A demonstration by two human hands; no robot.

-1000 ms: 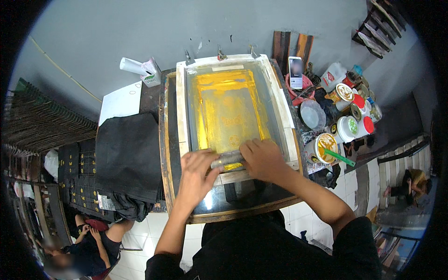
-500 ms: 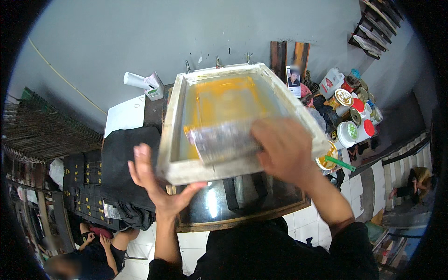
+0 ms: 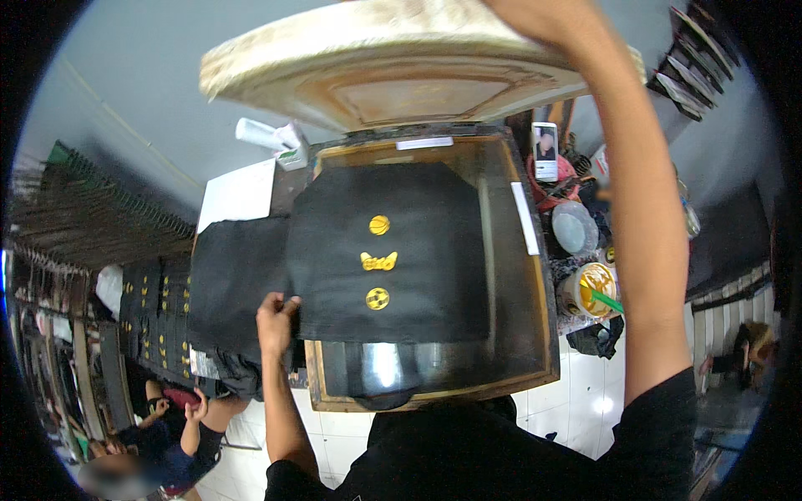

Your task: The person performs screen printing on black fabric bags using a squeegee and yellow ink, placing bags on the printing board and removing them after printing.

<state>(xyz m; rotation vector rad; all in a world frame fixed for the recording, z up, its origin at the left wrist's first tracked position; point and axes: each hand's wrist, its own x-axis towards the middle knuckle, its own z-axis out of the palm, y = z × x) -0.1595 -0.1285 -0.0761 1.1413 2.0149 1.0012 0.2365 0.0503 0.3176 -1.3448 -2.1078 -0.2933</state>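
Note:
Up at the top edge, my right hand grips the near edge of the raised screen-printing frame; its fingers are partly cut off by the picture edge. The frame tilts upward, its underside showing. Beneath lies a black fabric piece on the glass-topped printing table, bearing a yellow basketball, game controller and soccer ball print. My left hand is closed at the fabric's left edge, thumb and fingers pinching it. Another black fabric stack lies beside it. The squeegee cannot be seen.
At right stand an open ink tub with a green-handled tool, a pale lid and a propped phone. A white sheet and a box with a paper roll sit back left. Another person sits lower left.
The screen frame has swung up off the table, baring the printed black fabric. My right hand went from the squeegee to the frame's edge. My left hand moved from spread fingers to the fabric edge.

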